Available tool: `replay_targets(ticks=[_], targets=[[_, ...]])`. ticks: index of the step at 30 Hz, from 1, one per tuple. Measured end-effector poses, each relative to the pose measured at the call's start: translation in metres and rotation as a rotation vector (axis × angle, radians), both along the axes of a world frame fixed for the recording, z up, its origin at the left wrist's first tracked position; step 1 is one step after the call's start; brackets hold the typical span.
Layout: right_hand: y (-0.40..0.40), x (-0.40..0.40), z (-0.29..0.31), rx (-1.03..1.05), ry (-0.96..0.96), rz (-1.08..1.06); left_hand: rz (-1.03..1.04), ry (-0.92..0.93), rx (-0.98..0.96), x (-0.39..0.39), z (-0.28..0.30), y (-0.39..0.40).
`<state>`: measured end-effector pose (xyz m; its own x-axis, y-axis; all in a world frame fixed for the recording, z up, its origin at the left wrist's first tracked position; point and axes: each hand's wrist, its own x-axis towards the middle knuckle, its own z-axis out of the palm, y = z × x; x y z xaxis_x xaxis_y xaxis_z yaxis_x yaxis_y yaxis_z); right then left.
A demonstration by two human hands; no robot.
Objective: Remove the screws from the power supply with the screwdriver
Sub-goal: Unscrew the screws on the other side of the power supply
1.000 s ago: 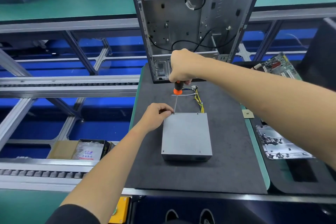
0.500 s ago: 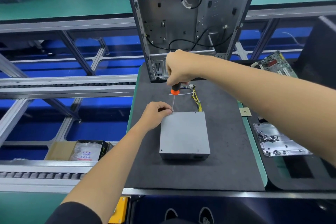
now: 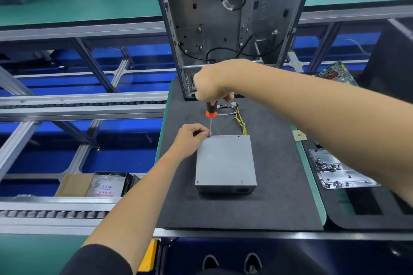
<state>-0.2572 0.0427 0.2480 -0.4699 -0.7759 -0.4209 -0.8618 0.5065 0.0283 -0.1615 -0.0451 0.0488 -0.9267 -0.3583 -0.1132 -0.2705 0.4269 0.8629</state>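
Note:
A grey metal power supply [image 3: 225, 161] lies flat on the black foam mat [image 3: 272, 198], its yellow cable bundle [image 3: 240, 121] trailing away at the back. My right hand [image 3: 212, 83] grips the black and orange handle of a screwdriver [image 3: 211, 111], held upright with its tip at the box's far left corner. My left hand [image 3: 192, 138] sits at that same corner, fingertips pinching around the shaft tip where a screw sits. More small screws show on the lid at the far right corner [image 3: 239, 136] and the near corners [image 3: 242, 182].
An empty computer case [image 3: 232, 29] stands upright at the mat's far edge. A metal plate with several loose screws [image 3: 335, 169] lies to the right, a circuit board [image 3: 337, 75] beyond it. A cardboard box of bagged parts [image 3: 98, 184] sits at the left by the conveyor rails.
The screwdriver tip has settled onto the far left corner of the power supply, and my left hand's fingertips have closed in around it. Both hands otherwise keep their places.

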Motion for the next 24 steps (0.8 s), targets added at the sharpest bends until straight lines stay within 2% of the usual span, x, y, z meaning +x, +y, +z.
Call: replay_targets(ticks=[6,9,12,17,22,24], targets=[[0.001,-0.010,0.002,-0.067,-0.162,0.007,0.081,0.019,0.035,0.002,-0.005,0.007],[-0.001,-0.012,0.003,-0.018,-0.190,0.033,0.091,-0.004,0.021,0.000,-0.006,0.008],[-0.009,-0.003,0.004,0.053,-0.151,0.103,0.093,-0.003,0.015,0.001,-0.005,0.008],[-0.012,0.008,0.008,0.030,-0.054,0.179,0.106,-0.007,0.019,0.003,-0.002,0.011],[0.000,0.002,0.012,-0.081,-0.128,0.057,0.122,-0.016,0.016,0.004,-0.001,0.014],[0.003,0.002,0.004,-0.149,-0.089,0.017,0.120,-0.016,0.003,0.004,-0.001,0.014]])
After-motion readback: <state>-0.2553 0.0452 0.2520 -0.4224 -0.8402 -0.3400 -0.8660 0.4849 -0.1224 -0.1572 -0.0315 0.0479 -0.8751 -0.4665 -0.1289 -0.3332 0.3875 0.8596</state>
